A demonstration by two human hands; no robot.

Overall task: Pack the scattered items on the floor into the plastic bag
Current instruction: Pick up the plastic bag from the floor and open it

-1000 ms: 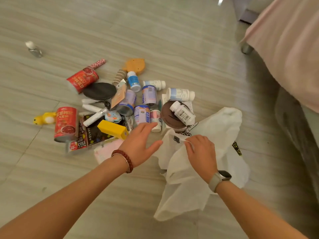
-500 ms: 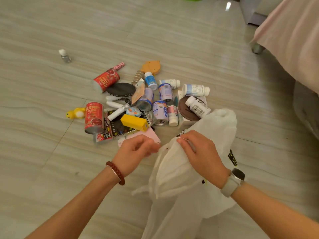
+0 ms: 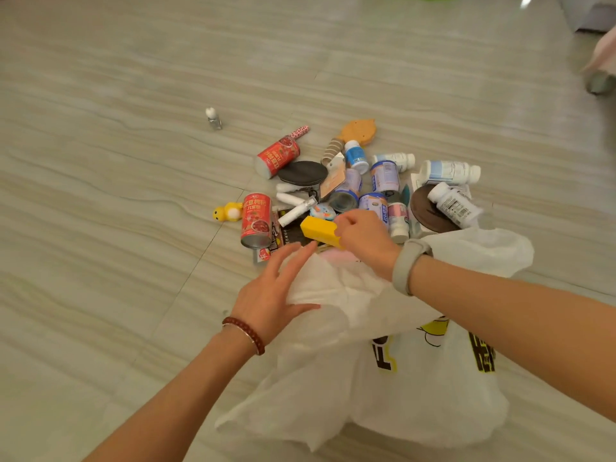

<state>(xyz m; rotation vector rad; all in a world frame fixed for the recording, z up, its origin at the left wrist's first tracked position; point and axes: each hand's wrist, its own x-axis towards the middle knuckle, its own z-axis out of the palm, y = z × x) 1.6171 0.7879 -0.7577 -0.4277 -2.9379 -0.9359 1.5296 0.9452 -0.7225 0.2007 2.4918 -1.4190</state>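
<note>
A white plastic bag [image 3: 416, 378] with black and yellow print lies crumpled on the floor in front of me. My left hand [image 3: 266, 295] holds its rim, with the fingers spread and the thumb pressed on the plastic. My right hand [image 3: 363, 238] reaches across the bag's mouth and grips one end of a yellow box [image 3: 318, 230], which is over a dark packet. Behind it is the pile: two red cans [image 3: 256, 220] [image 3: 278, 155], several blue-labelled tins [image 3: 385, 175], white bottles [image 3: 450, 171] and a brown round lid [image 3: 426, 208].
A small clear bottle [image 3: 213, 119] stands alone to the far left of the pile. A yellow toy [image 3: 228, 212] lies beside the near red can. A furniture leg [image 3: 600, 82] and pink cloth [image 3: 605, 51] are at the far right.
My right hand let go of the bag's rim, reached left across it and took hold of the yellow box. My left hand spread its fingers on the bag's rim. The view shifted left.
</note>
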